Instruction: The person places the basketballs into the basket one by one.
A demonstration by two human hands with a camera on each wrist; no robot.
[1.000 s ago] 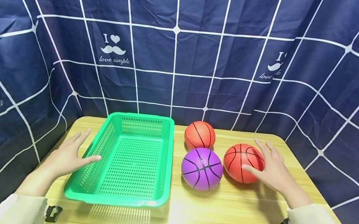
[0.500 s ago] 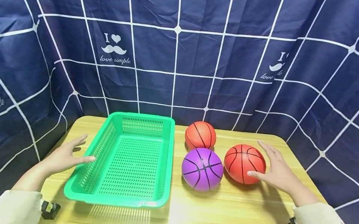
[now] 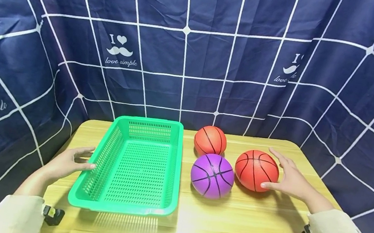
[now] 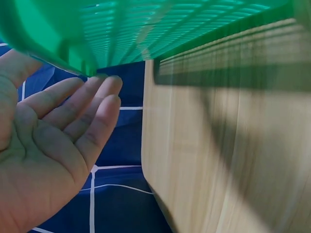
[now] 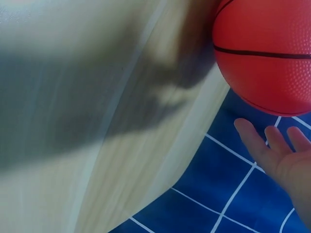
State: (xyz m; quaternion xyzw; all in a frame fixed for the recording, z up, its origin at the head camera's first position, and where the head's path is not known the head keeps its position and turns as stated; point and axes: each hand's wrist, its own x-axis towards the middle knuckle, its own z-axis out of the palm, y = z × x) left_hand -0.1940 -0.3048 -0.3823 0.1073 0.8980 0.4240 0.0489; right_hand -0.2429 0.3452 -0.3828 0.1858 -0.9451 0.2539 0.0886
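A green plastic basket [image 3: 137, 173] with slotted walls stands on the left of the wooden table. At its left rim is my left hand [image 3: 61, 165], palm toward the basket and fingers loosely extended; whether the fingertips touch the rim I cannot tell. On the right sits a red ball [image 3: 256, 171] with black basketball lines. Beside its right side my right hand [image 3: 292, 181] is spread, the thumb in front and the fingers behind; in the right wrist view a gap shows between fingertips and ball. A purple ball [image 3: 212, 176] and an orange-red ball [image 3: 210, 140] lie between basket and red ball.
The wooden table [image 3: 229, 228] has rounded far corners. A dark blue curtain [image 3: 202, 55] with white lines closes off the back and both sides. Small black wrist cameras sit at both sleeves.
My left hand has come down to the basket's left rim, its fingers lower than before. My right hand has shifted slightly right and down beside the red ball. Basket and balls have stayed put.
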